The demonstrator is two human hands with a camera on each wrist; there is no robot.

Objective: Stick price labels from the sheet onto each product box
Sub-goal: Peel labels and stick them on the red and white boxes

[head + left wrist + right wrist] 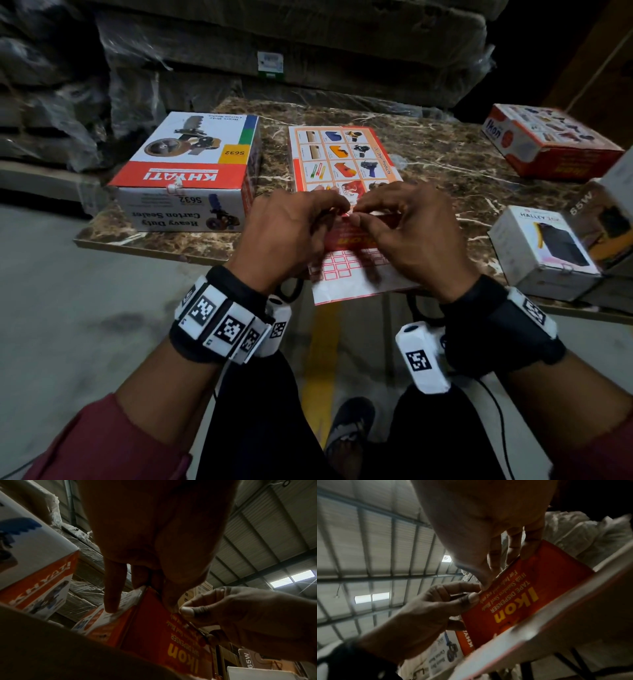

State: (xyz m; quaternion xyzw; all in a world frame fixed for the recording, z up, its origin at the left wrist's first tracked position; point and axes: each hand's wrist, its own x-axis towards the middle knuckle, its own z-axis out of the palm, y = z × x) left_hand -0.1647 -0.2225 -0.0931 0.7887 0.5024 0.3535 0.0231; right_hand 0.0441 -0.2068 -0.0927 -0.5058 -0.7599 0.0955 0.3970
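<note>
1. Pinching together at the upper front edge of the glossy orange Ikon box (346, 164), the left hand (287, 233) and right hand (411, 229) curl fingertips on a small label, barely visible.
2. The gridded paper label sheet (346, 274) lies flat just before that box.

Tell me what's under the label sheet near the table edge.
The label sheet leans against the red side of the Ikon tape dispenser box, its lower end overhanging the marble table edge. Both hands, left hand and right hand, cover its upper part.
</note>
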